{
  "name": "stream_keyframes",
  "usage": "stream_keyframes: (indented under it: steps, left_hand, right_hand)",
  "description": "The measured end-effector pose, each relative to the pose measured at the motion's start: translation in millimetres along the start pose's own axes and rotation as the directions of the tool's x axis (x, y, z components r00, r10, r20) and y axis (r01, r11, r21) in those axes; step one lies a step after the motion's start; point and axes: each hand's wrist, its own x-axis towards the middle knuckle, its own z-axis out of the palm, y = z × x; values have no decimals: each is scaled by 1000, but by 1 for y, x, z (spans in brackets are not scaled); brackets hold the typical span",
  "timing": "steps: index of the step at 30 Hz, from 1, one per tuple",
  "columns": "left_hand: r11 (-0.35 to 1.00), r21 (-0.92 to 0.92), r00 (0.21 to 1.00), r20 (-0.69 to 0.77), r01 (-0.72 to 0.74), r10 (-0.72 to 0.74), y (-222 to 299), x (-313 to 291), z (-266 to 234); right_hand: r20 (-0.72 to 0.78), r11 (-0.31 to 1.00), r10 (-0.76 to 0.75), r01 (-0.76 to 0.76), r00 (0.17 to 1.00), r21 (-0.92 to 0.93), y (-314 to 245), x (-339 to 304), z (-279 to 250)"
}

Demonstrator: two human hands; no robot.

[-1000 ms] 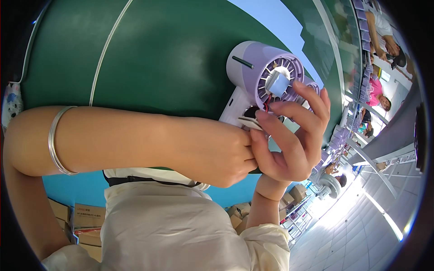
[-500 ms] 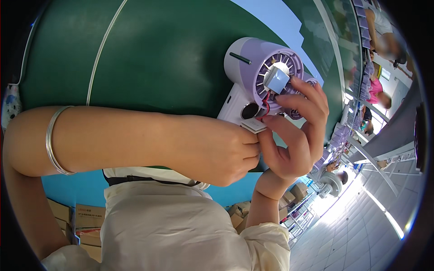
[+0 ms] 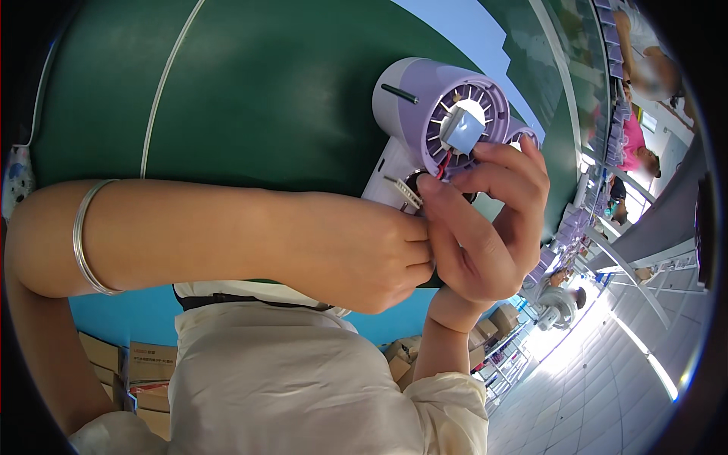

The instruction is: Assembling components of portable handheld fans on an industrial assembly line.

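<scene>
We note a lilac-and-white cylindrical plastic housing (image 3: 421,98) beyond the hands, its open round end turned toward the right. Inside that end we find radial fins around a white centre, a pale-blue rectangular block (image 3: 462,133) in front of it, and thin red wires (image 3: 444,164) at the lower rim. A flat white plastic panel (image 3: 384,173) extends below the housing. The right hand (image 3: 491,227) pinches a small, flat, pale part (image 3: 404,192) at its fingertips, just below the open end; its other fingers are spread and curved near the rim. The left hand (image 3: 371,262) lies beside it, knuckles bent and fingertips hidden; we cannot tell whether it grips anything. Brown cardboard boxes (image 3: 154,364) stand at lower left, contents not visible. The work surface is a dark green tabletop (image 3: 258,91) crossed by a thin white line (image 3: 161,98), with a pale-blue sheet (image 3: 462,34) toward its far side. At right we observe several people, metal shelving (image 3: 500,365), a large grey fan (image 3: 557,309) and bright lighting.
</scene>
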Motion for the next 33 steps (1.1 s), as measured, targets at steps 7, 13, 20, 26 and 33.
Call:
stream_keyframes:
  steps: [7,13,20,26,33]
  left_hand:
    - [1000,-20,999,-25,19,-20,1,0,2]
    - [999,-34,1000,-5,8,-9,-3,-1,-5]
    - [996,-91,1000,-11,0,-1,-4,1,-4]
    - [997,-72,997,-64,29,-34,-1,2,2]
    - [998,-46,997,-70,33,-37,0,0,2]
  right_hand:
    - [2,999,-38,38,999,-8,8,-1,1]
    - [-107,994,-50,60,993,94,12,-6,6]
    - [-252,959,45,29,967,282,11,-10,12]
    - [-205,906,208,-110,956,408,3,-10,8]
    - [-267,960,141,-66,953,271,9,-11,8]
